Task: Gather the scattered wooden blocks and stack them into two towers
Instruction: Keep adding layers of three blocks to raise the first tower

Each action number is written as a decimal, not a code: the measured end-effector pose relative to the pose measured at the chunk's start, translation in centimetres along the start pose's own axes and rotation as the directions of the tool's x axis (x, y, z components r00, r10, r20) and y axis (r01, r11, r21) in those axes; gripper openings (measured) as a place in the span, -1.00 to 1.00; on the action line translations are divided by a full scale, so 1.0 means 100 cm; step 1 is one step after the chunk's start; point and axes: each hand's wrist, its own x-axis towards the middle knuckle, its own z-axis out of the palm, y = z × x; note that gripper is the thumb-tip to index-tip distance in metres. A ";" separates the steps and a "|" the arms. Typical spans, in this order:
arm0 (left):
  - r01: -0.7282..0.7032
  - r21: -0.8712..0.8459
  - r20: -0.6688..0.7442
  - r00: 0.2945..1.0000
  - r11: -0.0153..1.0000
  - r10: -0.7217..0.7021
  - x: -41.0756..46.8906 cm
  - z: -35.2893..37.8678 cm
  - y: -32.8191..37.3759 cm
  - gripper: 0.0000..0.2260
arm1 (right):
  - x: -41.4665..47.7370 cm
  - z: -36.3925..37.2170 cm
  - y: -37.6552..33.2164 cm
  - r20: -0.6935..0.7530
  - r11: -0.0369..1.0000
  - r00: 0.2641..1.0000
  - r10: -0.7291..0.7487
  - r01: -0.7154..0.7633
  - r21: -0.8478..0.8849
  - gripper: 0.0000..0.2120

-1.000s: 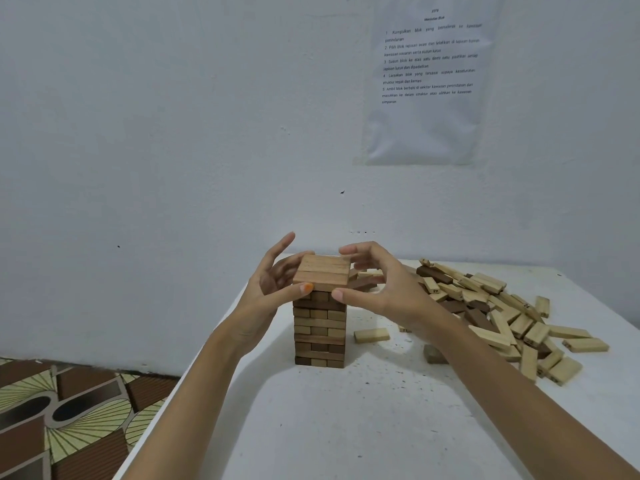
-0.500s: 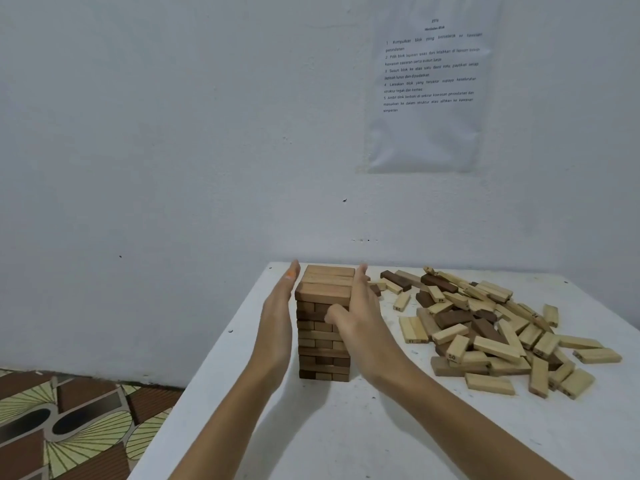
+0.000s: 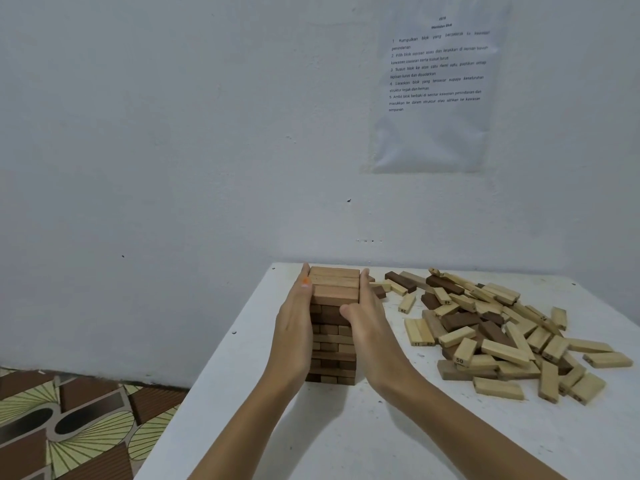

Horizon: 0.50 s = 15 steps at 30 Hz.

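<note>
A tower of wooden blocks (image 3: 334,327), several layers high in light and dark wood, stands near the left edge of the white table (image 3: 346,438). My left hand (image 3: 294,327) presses flat against the tower's left side with straight fingers. Against its right side lies my right hand (image 3: 363,323), fingers straight and thumb across the front face. A loose pile of scattered wooden blocks (image 3: 491,330), pale and dark brown, covers the table to the right of the tower.
A printed sheet (image 3: 436,84) hangs on the white wall behind the table. Patterned floor (image 3: 69,424) shows below the table's left edge, close to the tower. Bare tabletop lies in front of the tower and pile.
One second ago both hands held the top layer with curled fingers. They have since flattened against the tower's two sides and stayed there; the view has tilted down slightly.
</note>
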 end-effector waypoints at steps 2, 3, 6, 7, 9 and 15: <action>-0.004 -0.001 0.001 1.000 1.000 0.004 0.000 0.000 -0.001 -0.65 | -0.001 0.000 -0.001 0.009 1.000 1.000 0.002 -0.002 0.021 -0.21; -0.005 0.001 0.002 1.000 1.000 0.005 0.001 0.000 -0.001 -0.65 | -0.002 0.000 -0.001 0.014 1.000 1.000 0.004 -0.004 0.031 -0.22; -0.003 -0.001 0.005 1.000 1.000 0.003 0.000 0.002 -0.002 -0.66 | -0.003 0.000 0.000 0.027 0.998 1.000 0.011 -0.012 0.061 -0.23; 0.000 -0.006 -0.002 1.000 1.000 0.000 0.001 0.002 -0.003 -0.66 | -0.003 -0.001 0.000 0.028 0.998 1.000 0.010 -0.012 0.067 -0.23; 0.007 -0.020 -0.015 1.000 1.000 -0.007 0.001 0.003 -0.003 -0.66 | -0.003 -0.001 0.000 0.028 0.997 1.000 0.005 -0.007 0.075 -0.24; 0.017 -0.082 -0.028 0.999 0.996 -0.019 -0.001 0.007 -0.001 -0.64 | -0.002 0.001 0.004 0.029 0.994 1.000 0.000 -0.003 0.113 -0.26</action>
